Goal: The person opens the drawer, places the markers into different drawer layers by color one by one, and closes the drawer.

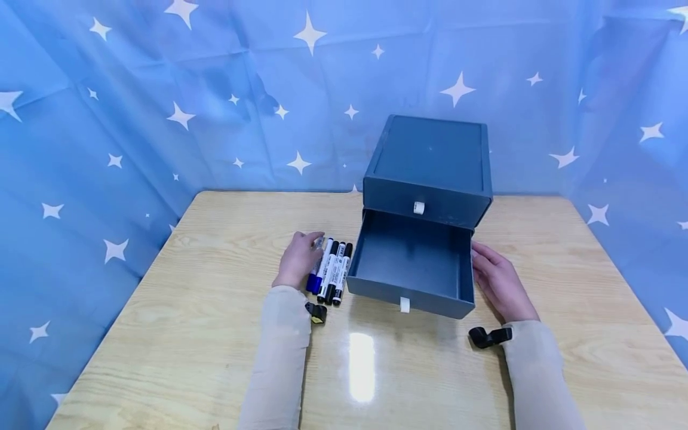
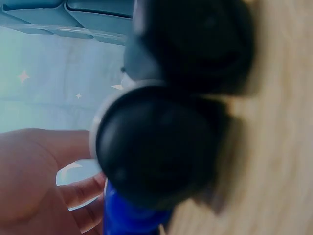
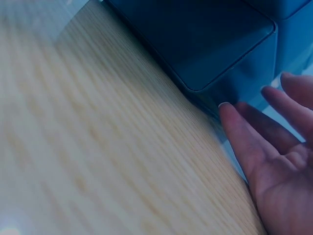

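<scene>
Several whiteboard markers [image 1: 334, 272] with white barrels and blue or black caps lie side by side on the table, left of the drawer unit. My left hand [image 1: 300, 260] curves around the left side of this row, thumb and fingers apart at the blue-capped ones. In the left wrist view, dark round marker ends and a blue cap [image 2: 129, 213] sit close beside the thumb. The dark blue two-tier drawer unit [image 1: 430, 152] has its lower drawer [image 1: 411, 257] pulled out, with nothing inside. My right hand [image 1: 500, 280] rests beside that drawer's right wall, fingertips [image 3: 225, 110] at its side.
A light wood table [image 1: 177, 334] holds everything. Behind and beside it hangs a blue cloth with white stars [image 1: 309, 33]. The upper drawer [image 1: 400, 197] is closed, with a white pull tab. Black wrist cameras [image 1: 486, 337] are worn on both wrists.
</scene>
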Demonstrator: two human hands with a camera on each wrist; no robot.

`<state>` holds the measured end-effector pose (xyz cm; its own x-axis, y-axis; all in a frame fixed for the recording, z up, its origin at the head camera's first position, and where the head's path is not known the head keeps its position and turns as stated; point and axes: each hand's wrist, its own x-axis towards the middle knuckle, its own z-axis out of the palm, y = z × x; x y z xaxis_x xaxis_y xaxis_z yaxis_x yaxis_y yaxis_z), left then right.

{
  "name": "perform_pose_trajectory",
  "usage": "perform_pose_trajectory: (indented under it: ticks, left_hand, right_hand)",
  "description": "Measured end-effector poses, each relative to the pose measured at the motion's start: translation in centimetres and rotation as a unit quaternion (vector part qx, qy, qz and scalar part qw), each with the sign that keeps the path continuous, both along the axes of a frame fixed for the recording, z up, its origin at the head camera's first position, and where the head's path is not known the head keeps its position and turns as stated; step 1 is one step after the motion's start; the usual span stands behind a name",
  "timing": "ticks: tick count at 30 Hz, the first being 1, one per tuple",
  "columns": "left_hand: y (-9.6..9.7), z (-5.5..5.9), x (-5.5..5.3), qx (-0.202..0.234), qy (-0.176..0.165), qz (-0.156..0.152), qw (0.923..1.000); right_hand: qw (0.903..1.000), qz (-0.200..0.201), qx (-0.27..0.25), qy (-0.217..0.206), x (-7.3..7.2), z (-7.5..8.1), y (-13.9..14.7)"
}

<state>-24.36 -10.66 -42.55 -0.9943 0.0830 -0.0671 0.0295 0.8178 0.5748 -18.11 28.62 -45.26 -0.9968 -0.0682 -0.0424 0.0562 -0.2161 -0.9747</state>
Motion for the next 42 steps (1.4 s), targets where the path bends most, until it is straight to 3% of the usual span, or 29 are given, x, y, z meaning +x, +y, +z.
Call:
perform_pose_trajectory:
  ticks: [9, 16, 26, 34, 42]
  left_hand:
    - [0.4, 0.4, 0.4, -0.054, -0.028, 0.022, 0.9979]
    - [-0.1, 1.0, 0.4, -0.030, -0.047, 0.021, 0.9983]
    - [-0.9, 2.0, 0.6, -0.019, -0.010, 0.013, 0.9997]
    - [-1.4, 2.9, 0.9, 0.018, -0.023, 0.028, 0.9992]
    - [-1.7, 4.1, 1.1, 0.015, -0.013, 0.034, 0.9992]
  right_hand:
    - [0.9999, 0.007, -0.011, 0.007, 0.0, -0.2, 0.1]
    - [0.9998, 0.008, -0.018, 0.006, -0.2, -0.2, -0.1]
    - [0.9998, 0.008, -0.019, 0.002, -0.1, 0.0, 0.0]
    - [0.9996, 0.011, -0.026, 0.000, -0.1, -0.2, 0.2]
    - [0.9991, 0.016, -0.038, 0.004, -0.3, -0.2, 0.1]
